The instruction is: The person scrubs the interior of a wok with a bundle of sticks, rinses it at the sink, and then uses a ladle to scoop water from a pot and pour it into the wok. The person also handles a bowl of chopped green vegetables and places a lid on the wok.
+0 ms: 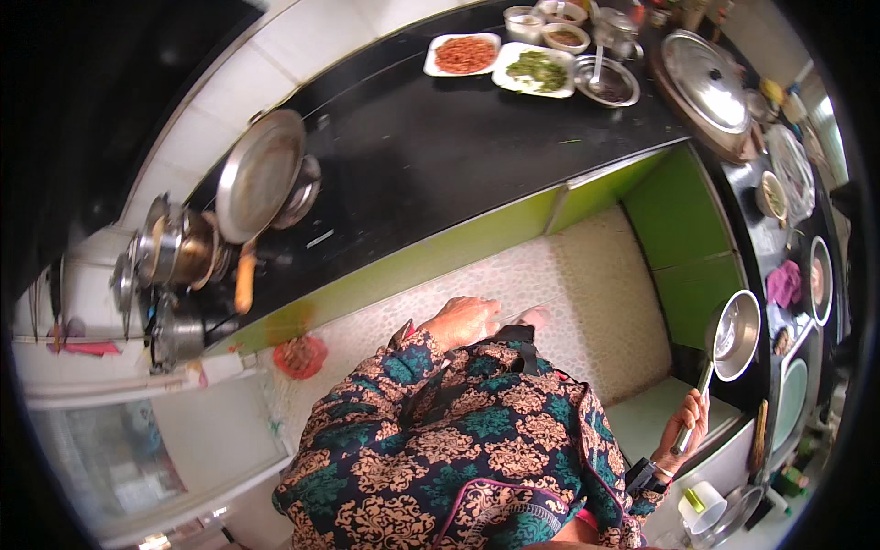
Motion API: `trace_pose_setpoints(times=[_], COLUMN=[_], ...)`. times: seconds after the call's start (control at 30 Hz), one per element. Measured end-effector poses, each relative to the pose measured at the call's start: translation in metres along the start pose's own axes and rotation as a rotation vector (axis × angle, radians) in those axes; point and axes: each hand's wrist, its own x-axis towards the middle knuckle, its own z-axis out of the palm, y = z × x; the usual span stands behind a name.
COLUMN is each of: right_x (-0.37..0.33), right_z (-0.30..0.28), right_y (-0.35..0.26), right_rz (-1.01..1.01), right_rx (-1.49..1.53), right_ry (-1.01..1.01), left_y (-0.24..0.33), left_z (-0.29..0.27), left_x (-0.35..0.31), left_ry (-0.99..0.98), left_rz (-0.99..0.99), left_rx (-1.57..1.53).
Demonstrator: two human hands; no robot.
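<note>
Here at the bottom of the frame, a dark floral garment (403,467) fills the foreground, and at lower right the right hand (686,426) has its grip clamped firmly around the handle of a steel saucepan (739,341), whose round bowl tilts up at the right of the frame, clear of the worktop! A dark wristband (644,476) sits just behind that hand. Over at centre, the left hand (461,321) is in front of the garment, fingers pointing right; whether that grip is apart or together, I cannot tell. Beyond it, a pebble-patterned floor (605,293), with a red bag (322,352) lower left of centre. Green panels (678,211) run below the black worktop (440,147). At left on it, a round metal pan (261,170) shows its wooden handle, with a steel pot (181,247) beside it. And right at the top: a dish of orange-red pieces (465,55), a dish of chopped greens (534,71), a steel bowl (621,99) with a spoon in it, and, upper right, a domed steel lid (708,78).
</note>
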Motion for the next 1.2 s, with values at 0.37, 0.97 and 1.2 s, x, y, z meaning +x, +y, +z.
trace_pose_setpoints(times=[0.37,0.97,1.2], right_x=[0.015,-0.015,-0.036], right_z=[0.02,-0.014,-0.027], right_y=[-0.038,-0.126,-0.139], right_rz=[-0.363,-0.835,-1.142], right_rx=[-0.075,-0.018,-0.158], right_ry=[0.027,-0.057,0.123], left_y=[0.074,0.106,0.082], left_z=[0.008,0.069,0.074], left_x=[0.213,0.291,0.303], left_ry=[-0.201,-0.305,-0.369], left_rz=[0.301,0.461,0.419], left_rx=[0.218,0.001,0.009])
